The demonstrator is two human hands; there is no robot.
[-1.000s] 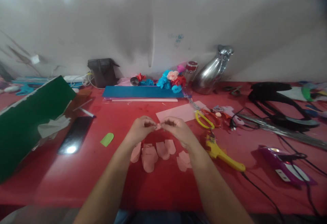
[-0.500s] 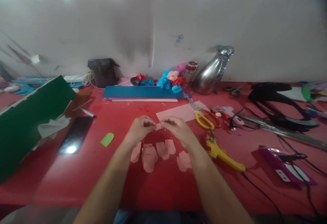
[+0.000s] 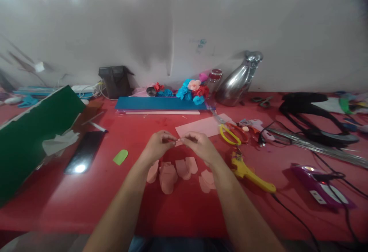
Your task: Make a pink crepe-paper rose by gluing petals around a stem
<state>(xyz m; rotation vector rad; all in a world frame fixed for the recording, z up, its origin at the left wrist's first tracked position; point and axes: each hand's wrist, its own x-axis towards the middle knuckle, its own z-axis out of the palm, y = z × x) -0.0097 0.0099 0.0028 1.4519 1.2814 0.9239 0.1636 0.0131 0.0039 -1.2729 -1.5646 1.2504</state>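
My left hand (image 3: 160, 145) and my right hand (image 3: 198, 144) meet above the red table, each pinching one end of a small pink paper petal (image 3: 178, 142). Fingers hide most of that piece. Below my hands lie loose pink paper petals (image 3: 167, 177), several of them overlapping in a pile. A smaller group of petals (image 3: 207, 181) rests beside my right forearm. Behind my right hand is a flat pink paper sheet (image 3: 198, 126), with yellow-and-orange-handled scissors (image 3: 230, 134) at its right end. A green paper petal (image 3: 120, 157) lies to the left of my left hand.
A yellow glue gun (image 3: 250, 175) with a cord and a purple power strip (image 3: 320, 186) lie at right. Left are a phone (image 3: 84, 152) and a green board (image 3: 40, 137). Paper flowers (image 3: 194, 91) and a metal jug (image 3: 238, 79) stand at the back.
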